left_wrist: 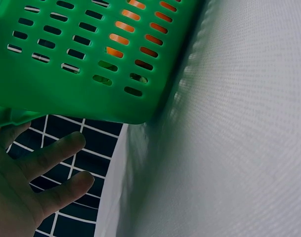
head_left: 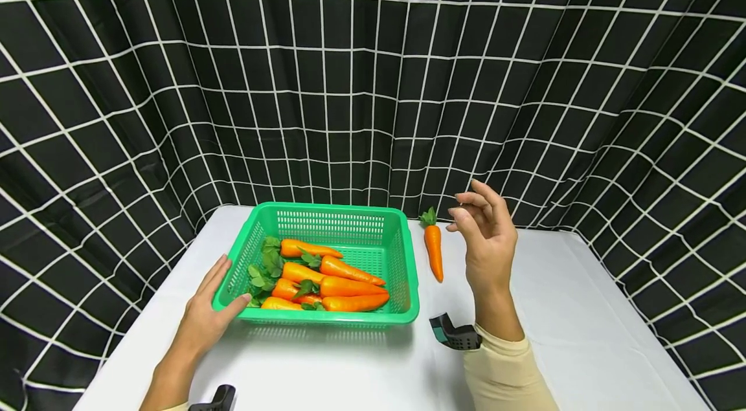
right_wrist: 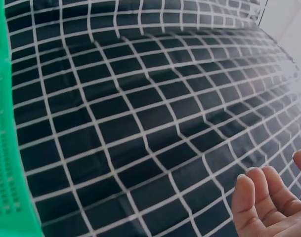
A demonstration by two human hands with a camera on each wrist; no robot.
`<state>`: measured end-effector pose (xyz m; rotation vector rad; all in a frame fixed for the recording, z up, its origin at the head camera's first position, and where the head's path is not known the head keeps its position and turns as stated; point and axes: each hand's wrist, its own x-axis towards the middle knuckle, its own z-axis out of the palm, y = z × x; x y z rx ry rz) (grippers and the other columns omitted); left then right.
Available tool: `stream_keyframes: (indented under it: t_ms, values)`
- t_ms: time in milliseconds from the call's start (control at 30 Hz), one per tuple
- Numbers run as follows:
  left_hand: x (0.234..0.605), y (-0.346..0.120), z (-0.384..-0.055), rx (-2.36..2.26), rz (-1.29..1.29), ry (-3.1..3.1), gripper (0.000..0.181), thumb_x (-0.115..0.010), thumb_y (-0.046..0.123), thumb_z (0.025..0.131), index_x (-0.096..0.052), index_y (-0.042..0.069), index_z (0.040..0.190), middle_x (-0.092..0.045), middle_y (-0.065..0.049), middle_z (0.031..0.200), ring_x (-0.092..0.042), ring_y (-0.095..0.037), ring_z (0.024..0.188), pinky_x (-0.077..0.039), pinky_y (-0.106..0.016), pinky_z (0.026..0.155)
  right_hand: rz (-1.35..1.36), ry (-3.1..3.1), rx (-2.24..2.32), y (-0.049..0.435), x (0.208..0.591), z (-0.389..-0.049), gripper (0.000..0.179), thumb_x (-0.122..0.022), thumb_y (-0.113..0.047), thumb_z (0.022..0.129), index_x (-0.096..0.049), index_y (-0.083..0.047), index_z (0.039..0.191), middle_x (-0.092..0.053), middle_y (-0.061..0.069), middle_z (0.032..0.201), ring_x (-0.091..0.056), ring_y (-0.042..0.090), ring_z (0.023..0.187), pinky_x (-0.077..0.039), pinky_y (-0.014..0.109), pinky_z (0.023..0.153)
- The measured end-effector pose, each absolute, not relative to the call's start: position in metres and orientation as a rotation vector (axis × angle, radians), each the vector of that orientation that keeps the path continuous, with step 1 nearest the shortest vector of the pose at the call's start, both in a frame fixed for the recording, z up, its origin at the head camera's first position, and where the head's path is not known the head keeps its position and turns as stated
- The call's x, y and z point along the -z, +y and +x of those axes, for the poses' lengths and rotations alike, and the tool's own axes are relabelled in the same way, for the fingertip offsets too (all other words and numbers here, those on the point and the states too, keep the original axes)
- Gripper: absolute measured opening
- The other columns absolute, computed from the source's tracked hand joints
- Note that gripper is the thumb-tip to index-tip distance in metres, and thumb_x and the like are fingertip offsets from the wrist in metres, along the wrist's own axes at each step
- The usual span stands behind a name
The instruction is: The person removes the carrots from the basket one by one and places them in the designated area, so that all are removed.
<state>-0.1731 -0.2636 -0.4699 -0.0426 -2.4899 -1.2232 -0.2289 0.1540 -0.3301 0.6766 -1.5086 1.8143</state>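
Beige sleeve point(head_left: 507, 372), cut off near right; right hand point(head_left: 491, 243) released, loosely bent; left hand point(head_left: 205, 315) straight-fingered against green plastic basket point(head_left: 326, 317), its carrots point(head_left: 352, 287) partly hiding one another

Green basket point(head_left: 350, 318), orange carrots point(head_left: 352, 287) — green tops point(head_left: 271, 262), white table point(head_left: 326, 372), black curtain point(head_left: 338, 74) — white-gridded
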Motion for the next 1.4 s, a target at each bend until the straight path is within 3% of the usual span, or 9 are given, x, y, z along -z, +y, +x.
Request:
stream_keyframes:
  t_ms: [667,800,1133,1400]
  values:
    - [0.472,-0.265,-0.171,1.231,-0.024,-2.491,0.078,-0.073,0.030,0.085,-0.035,0.011,0.150,-0.025,-0.001,0.156,-0.023,-0.041,0.139,-0.023,-0.068,0.101,1.013,-1.514,-1.891,0.092,0.307,-0.250,0.046,-0.062,-0.008,0.090,-0.049,0.005,0.132,-0.054,0.025,0.110,-0.056,0.031,0.090,-0.054,0.033,0.071]
    - [0.472,-0.265,-0.171,1.227,-0.029,-2.496,0.078,-0.073,0.032,0.085,-0.035,0.011,0.150,-0.025,-0.001,0.157,-0.023,-0.040,0.139,-0.022,-0.068,0.102,1.065,-1.532,-1.892,0.083,0.310,-0.257,0.047,-0.062,-0.005,0.088,-0.048,0.007,0.131,-0.053,0.027,0.110,-0.055,0.035,0.089,-0.054,0.033,0.071]
    - [0.472,-0.263,-0.174,1.251,-0.029,-2.484,0.078,-0.074,0.029,0.084,-0.036,0.009,0.150,-0.026,-0.004,0.156,-0.023,-0.039,0.139,-0.023,-0.066,0.103,1.113,-1.632,-1.916,0.060,0.335,-0.292,0.048,-0.062,-0.005,0.089,-0.048,0.005,0.134,-0.054,0.028,0.110,-0.056,0.025,0.086,-0.053,0.031,0.069]
    - [0.475,-0.264,-0.175,1.244,-0.024,-2.486,0.078,-0.074,0.030,0.084,-0.036,0.010,0.150,-0.026,-0.002,0.156,-0.023,-0.038,0.140,-0.023,-0.066,0.103,1.117,-1.694,-1.941,0.049,0.357,-0.312,0.046,-0.060,-0.005,0.090,-0.049,0.003,0.134,-0.053,0.029,0.110,-0.054,0.030,0.086,-0.053,0.030,0.067]
